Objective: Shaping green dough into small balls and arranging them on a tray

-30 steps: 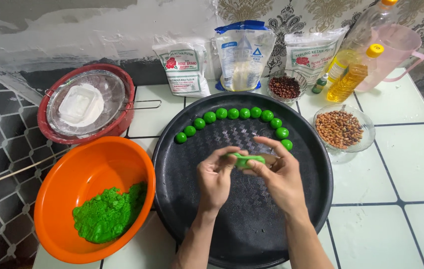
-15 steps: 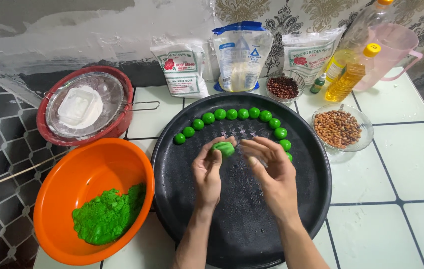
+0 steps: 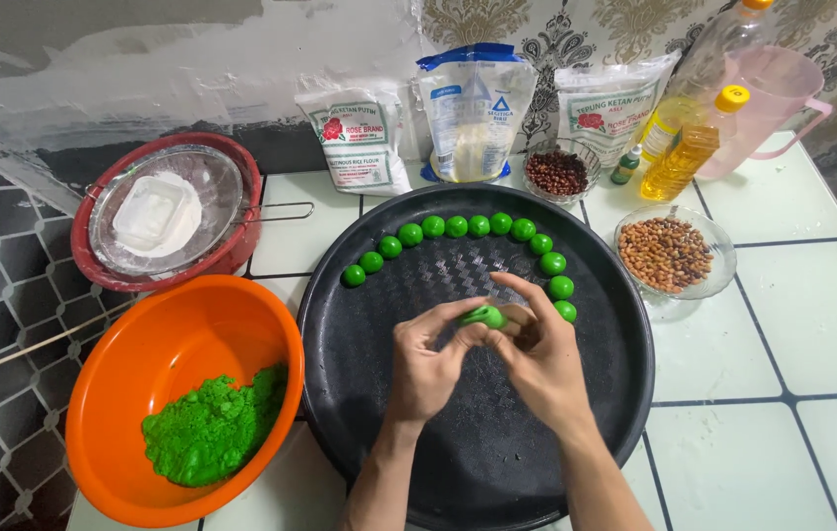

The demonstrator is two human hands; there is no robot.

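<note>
Green dough, a small soft lump (image 3: 483,316), is pinched between the fingertips of both hands above the middle of a round black tray (image 3: 359,393). The left hand (image 3: 425,362) is closed on the lump from the left, its thumb and forefinger pressed against it. The right hand (image 3: 539,349) is closed on it from the right, with its fingers curled over the top; a second pale bit seems to be tucked beneath those fingers, though it is too hidden for that to be told. Both forearms are seen rising from the bottom edge of the view.

Along the far rim of the tray, an arc of finished green balls (image 3: 456,226) is laid out, each one just beside the next, curving down toward the right hand. To the left of the tray, an orange bowl (image 3: 143,354) is set, and a heap of loose green dough (image 3: 210,428) is held in it. Behind that bowl, a red basin (image 3: 241,177) topped by a metal sieve with white flour (image 3: 158,211) is placed. Against the wall, three bags of flour (image 3: 478,108) are stood upright. Two glass dishes, one of dark beans (image 3: 556,172) and one of peanuts (image 3: 664,254), are set on the white tiled table (image 3: 792,324), near a bottle of yellow oil (image 3: 689,157) and a pink jug (image 3: 773,98).
</note>
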